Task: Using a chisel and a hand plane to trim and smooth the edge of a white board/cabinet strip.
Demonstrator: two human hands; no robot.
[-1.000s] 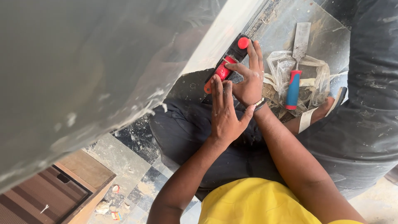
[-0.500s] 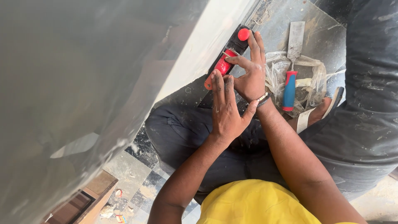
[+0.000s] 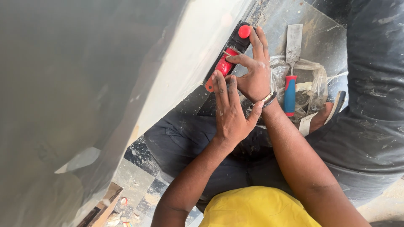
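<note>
A black sanding block [image 3: 232, 47] with a red handle and a red round knob lies against the pale edge of a large grey panel [image 3: 84, 84]. My right hand [image 3: 252, 73] grips the block, one finger on the knob and the thumb on the red handle. Stretched flat just below it, my left hand [image 3: 230, 113] has its fingertips touching the near end of the red handle. A bracelet sits on my right wrist.
A putty knife [image 3: 290, 86] with a red and blue handle lies on a crumpled plastic bag [image 3: 313, 73] to the right. A sandalled foot [image 3: 330, 111] and dark dusty trousers [image 3: 370, 105] are at the right. Patterned floor tiles [image 3: 139, 180] and a wooden piece [image 3: 107, 201] show at lower left.
Both hands and the sanding block have slid slightly up along the panel edge. The view has shifted, so less of the wooden piece at lower left shows.
</note>
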